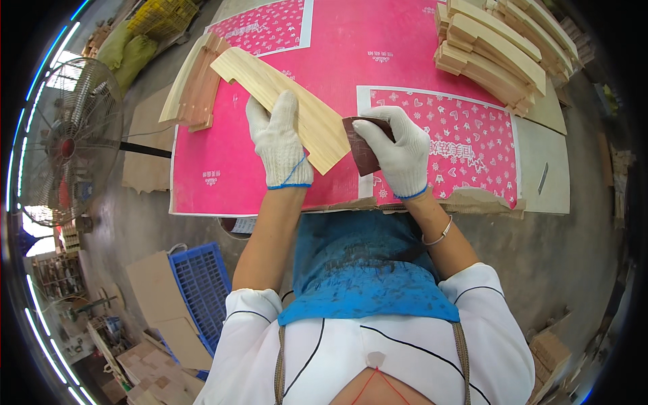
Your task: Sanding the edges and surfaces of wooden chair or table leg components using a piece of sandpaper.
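Flattened pink printed cardboard sheet (337,40) covers the tabletop: bright pink ground, small white marks scattered across it. Two white-bordered rectangular panels with a dense white heart-and-flower pattern sit on it, one at the far left edge (266,25), one at the near right (466,135). Near edge torn, brown board showing. Plain brown cardboard pieces (158,297) lie on the floor at lower left, beside a blue plastic crate (199,283). No screens or signs visible.
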Demonstrator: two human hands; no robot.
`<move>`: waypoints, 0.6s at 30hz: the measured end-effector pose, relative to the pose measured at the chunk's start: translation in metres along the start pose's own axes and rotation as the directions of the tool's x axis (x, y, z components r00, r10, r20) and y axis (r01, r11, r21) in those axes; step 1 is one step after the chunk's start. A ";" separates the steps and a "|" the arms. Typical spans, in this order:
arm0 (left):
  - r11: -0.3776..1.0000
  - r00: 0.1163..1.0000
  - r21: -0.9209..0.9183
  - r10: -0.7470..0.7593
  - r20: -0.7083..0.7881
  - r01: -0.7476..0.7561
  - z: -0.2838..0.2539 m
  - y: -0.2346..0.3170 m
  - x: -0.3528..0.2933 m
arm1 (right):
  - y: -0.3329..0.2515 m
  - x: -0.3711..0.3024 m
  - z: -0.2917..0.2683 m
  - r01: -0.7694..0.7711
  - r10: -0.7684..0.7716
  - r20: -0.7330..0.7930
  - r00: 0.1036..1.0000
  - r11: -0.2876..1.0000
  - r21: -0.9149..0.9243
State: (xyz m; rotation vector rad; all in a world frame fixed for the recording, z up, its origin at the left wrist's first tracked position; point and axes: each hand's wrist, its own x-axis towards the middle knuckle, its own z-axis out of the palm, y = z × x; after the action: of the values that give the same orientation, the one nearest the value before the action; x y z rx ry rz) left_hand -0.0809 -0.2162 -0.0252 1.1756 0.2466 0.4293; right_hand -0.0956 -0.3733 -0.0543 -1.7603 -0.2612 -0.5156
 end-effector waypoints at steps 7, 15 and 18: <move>1.000 1.000 -0.008 -0.013 -0.022 0.013 0.006 0.002 -0.001 | -0.010 -0.012 0.007 0.368 -0.347 0.167 0.923 0.922 -0.121; 1.000 1.000 -0.030 0.006 -0.025 -0.006 0.005 -0.004 0.004 | -0.010 -0.023 0.017 0.349 -0.329 0.181 0.927 0.933 -0.092; 0.988 0.997 -0.140 -0.068 0.034 0.072 0.002 -0.001 0.006 | -0.015 -0.025 0.000 0.278 -0.269 0.231 0.935 0.961 -0.007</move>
State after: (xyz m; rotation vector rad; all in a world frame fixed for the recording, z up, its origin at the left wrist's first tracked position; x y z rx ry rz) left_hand -0.0741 -0.2154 -0.0247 1.0312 0.2275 0.3620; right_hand -0.1245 -0.3675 -0.0534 -1.8331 -0.6701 -0.5186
